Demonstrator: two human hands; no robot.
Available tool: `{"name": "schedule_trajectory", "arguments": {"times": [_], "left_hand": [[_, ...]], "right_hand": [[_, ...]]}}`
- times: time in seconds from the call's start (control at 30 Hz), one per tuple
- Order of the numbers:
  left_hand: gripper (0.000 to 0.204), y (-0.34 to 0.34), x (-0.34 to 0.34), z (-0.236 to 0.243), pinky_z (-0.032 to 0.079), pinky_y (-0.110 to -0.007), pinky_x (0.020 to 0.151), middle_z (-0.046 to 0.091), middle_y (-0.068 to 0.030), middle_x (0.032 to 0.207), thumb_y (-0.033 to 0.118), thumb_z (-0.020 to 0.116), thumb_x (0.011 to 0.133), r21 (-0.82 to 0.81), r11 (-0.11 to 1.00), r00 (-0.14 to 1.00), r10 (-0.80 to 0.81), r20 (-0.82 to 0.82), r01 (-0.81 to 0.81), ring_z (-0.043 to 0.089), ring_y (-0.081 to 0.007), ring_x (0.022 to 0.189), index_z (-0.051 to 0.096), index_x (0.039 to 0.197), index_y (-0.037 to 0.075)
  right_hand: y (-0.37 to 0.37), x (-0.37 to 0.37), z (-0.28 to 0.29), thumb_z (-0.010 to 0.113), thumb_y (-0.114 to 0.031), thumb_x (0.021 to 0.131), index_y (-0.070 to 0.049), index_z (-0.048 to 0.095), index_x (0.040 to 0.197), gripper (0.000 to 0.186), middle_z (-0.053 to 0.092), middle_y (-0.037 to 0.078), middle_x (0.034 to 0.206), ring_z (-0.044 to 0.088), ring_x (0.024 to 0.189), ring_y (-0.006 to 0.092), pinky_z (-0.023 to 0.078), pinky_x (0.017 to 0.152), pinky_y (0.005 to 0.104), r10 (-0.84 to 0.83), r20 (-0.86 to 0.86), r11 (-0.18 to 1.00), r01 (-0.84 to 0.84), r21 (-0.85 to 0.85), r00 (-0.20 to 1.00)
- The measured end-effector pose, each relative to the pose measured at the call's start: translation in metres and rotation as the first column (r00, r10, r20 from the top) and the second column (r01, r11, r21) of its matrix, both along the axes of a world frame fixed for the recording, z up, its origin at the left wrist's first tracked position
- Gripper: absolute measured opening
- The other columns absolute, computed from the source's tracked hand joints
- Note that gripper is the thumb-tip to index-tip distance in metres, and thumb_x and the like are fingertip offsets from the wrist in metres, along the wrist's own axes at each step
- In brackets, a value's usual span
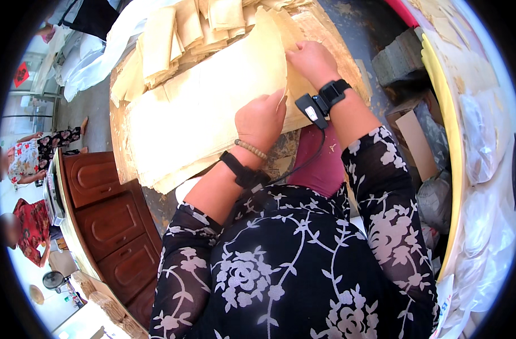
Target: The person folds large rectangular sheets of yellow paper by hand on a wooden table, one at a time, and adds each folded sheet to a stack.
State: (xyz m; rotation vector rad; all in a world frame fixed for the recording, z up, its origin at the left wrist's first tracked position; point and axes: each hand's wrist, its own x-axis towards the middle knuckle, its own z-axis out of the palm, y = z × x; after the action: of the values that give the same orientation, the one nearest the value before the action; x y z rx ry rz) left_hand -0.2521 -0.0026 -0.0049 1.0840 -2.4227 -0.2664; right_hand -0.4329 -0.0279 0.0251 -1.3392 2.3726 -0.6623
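A large pile of thin pale-yellow sheets lies in front of me, brightly lit. My left hand is closed at the near right part of the pile, its fingers pinching the edge of a raised thin yellow sheet. Farther up and to the right, my right hand is closed too, thumb and fingers pinching near that sheet's upturned edge. Between the hands the edge curls upward. Folded yellow sheets are heaped beyond the pile.
The pile rests on a worn board. On the right are concrete blocks, an opened cardboard box and a yellow-edged surface bearing plastic bags. A wooden cabinet stands left, with two other people beyond it.
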Motion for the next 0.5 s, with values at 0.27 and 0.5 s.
{"name": "schedule_trajectory", "arguments": {"times": [0.27,0.5], "left_hand": [[0.049,-0.008,0.013,0.001,0.053,-0.035,0.075,0.068,-0.0159,0.101,0.041,0.065,0.087,0.303,0.946,0.970,-0.041,-0.240,0.115,0.067,-0.0270,0.091,0.062,0.122,0.007],[0.059,-0.072,0.020,0.050,0.056,-0.037,0.080,0.060,-0.0191,0.108,0.043,0.061,0.091,0.851,0.453,0.718,0.496,-0.489,0.266,0.064,-0.0286,0.094,0.054,0.119,-0.008]], "right_hand": [[-0.022,0.005,-0.001,0.061,-0.036,0.085,-0.006,0.070,0.099,0.034,0.069,0.018,0.096,0.065,0.093,0.0361,0.051,0.080,0.0427,0.136,-0.008,0.988,-0.136,-0.074,0.991],[0.006,0.045,0.010,0.054,-0.032,0.088,-0.007,0.072,0.086,0.031,0.068,0.017,0.083,0.065,0.080,0.0357,0.052,0.073,0.0458,0.315,-0.251,0.911,-0.366,-0.190,0.915]]}}
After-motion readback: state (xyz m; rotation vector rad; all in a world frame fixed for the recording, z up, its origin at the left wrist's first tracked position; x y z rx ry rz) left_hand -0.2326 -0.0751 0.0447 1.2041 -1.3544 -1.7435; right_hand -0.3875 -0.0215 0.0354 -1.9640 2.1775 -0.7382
